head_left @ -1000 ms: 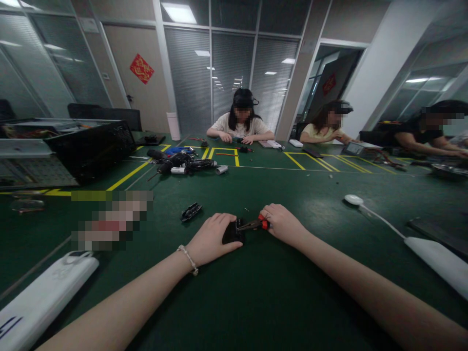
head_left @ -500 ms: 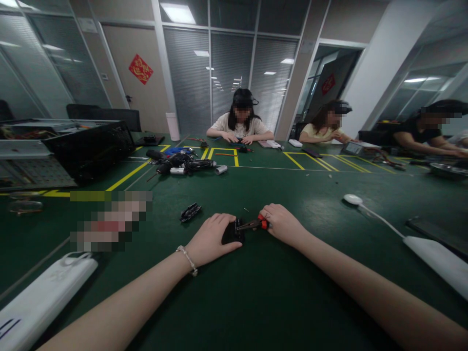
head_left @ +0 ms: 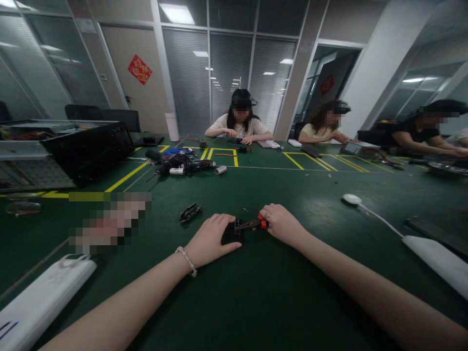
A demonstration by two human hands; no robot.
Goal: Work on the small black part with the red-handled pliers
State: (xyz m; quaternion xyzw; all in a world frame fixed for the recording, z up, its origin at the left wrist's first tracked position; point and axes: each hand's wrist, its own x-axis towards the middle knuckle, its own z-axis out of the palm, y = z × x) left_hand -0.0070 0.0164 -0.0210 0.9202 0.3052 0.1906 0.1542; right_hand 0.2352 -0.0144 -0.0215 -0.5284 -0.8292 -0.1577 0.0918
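Note:
My left hand (head_left: pixel 209 239) grips a small black part (head_left: pixel 230 235) on the green table (head_left: pixel 234 302), its thumb along the near side and its fingers over the far side. Red-handled pliers (head_left: pixel 261 222) are in my right hand (head_left: pixel 280 223), which is closed round the handles. The dark jaws point left and meet the black part at its metallic upper edge; whether they pinch anything is too small to tell. A second black piece (head_left: pixel 190 213) lies beyond my left hand, touching neither hand. Just past the jaws is a tiny thin piece (head_left: pixel 245 210).
An open computer case (head_left: pixel 87 151) stands at the far left, near a pile of black cables (head_left: pixel 179 163). White power strips (head_left: pixel 47 297) (head_left: pixel 435 261) lie at both sides. Several people sit across the table, one (head_left: pixel 239 124) straight ahead.
Across the table, the person straight ahead has shifted one hand up and apart from the other. My hands, the pliers and the black part hold almost the same position.

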